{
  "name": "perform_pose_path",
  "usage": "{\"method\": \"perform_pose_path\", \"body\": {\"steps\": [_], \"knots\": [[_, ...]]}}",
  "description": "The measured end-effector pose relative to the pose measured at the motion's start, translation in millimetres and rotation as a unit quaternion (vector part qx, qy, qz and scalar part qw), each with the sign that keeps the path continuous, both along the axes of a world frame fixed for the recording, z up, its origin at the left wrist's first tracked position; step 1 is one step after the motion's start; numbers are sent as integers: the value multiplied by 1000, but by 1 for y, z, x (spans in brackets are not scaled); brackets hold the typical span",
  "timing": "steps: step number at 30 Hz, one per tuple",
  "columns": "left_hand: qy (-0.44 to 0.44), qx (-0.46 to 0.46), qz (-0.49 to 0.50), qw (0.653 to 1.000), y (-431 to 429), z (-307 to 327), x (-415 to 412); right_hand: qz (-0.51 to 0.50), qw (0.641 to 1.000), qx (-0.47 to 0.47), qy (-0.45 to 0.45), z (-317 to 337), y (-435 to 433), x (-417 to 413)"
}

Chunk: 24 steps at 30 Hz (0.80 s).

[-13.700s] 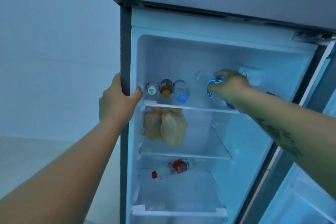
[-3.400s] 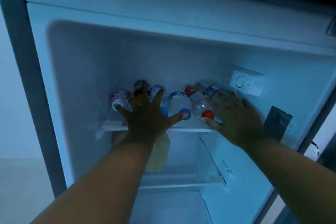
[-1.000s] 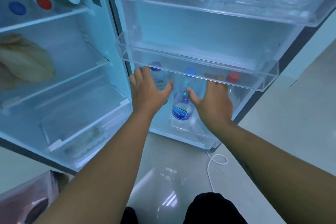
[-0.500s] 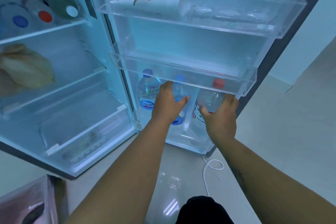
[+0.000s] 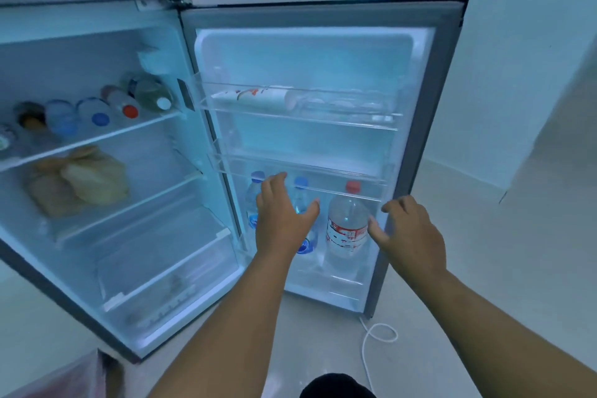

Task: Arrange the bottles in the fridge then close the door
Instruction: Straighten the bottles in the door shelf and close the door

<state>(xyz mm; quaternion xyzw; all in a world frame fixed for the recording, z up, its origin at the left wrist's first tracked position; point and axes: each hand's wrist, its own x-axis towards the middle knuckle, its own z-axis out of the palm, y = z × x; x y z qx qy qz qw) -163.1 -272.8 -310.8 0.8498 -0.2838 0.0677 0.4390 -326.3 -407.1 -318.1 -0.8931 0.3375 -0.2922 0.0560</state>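
The fridge door [image 5: 429, 139] stood wide open, its inner side facing the camera. In its bottom rack three bottles stood upright in a row: a blue-capped one [image 5: 253, 203] on the left, a second blue-capped bottle [image 5: 303, 203] in the middle and a larger bottle with a red cap and red label [image 5: 347, 229] on the right. The left hand [image 5: 281, 220] was spread open in front of the two blue-capped bottles, fingers fanned and holding nothing — whether it touched either bottle could not be told. The right hand [image 5: 410, 233] was open as well, fingers loosely curled, empty, just beside the red-capped bottle and in front of the door's outer edge.

A carton [image 5: 258, 98] lay on its side in the door's top rack [image 5: 300, 113]; the middle rack [image 5: 300, 178] crossed in front of the bottle caps.

Inside the fridge, a row of bottles [image 5: 97, 113] lay side by side on the upper shelf [image 5: 106, 139] with their caps toward the opening — blue, red and white ones among them. Below it sat a pale bag [image 5: 80, 181]. A white cord [image 5: 378, 339] curled on the floor near the door's lower corner.
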Motion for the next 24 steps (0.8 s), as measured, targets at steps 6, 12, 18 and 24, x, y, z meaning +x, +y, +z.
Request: {"method": "perform_pose_path", "body": {"steps": [6,12,18,24], "knots": [[-69,125,-46,989,-14,20,-22,52,969,-227,-77,119,-56,-26],[-57,128,-43,989,-26,19,-31,14,976,-204,-72,215,-100,-1],[-65,146,-30,987,-32,17,-31,80,986,-149,-1,248,-138,33],[-16,163,-4,986,-50,32,-55,138,978,-106,-118,235,-146,47]]}}
